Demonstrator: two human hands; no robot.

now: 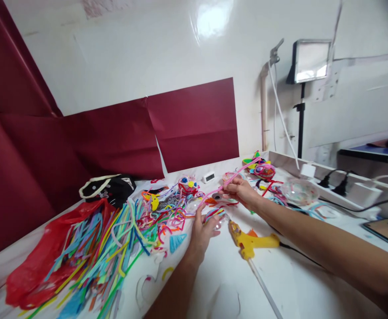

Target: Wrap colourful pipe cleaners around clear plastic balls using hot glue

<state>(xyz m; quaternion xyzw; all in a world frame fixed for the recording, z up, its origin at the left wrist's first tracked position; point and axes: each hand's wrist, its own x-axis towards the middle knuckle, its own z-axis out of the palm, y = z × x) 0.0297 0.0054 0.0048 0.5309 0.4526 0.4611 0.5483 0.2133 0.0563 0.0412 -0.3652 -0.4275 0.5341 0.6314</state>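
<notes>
In the middle of the table my left hand [201, 235] is closed around a clear plastic ball [218, 223] with rows of coloured pipe cleaner on it. Part of the ball is hidden behind the fingers. A long pink pipe cleaner [247, 165] is pinched in my right hand [241, 191], just above and to the right of the ball. One end of it slants up to the right, and the other runs down toward my left hand. Just right of the ball lies a yellow hot glue gun [258, 242] with a glue stick [263, 285] sticking out of it.
Loose pipe cleaners [114, 248] spill from a red plastic bag [31, 274] at the left. Behind them sits a black pouch [109, 190]. A power strip [333, 188], a clear bowl-like piece [300, 191] and a phone [386, 232] are at the right. A lamp [312, 61] stands behind.
</notes>
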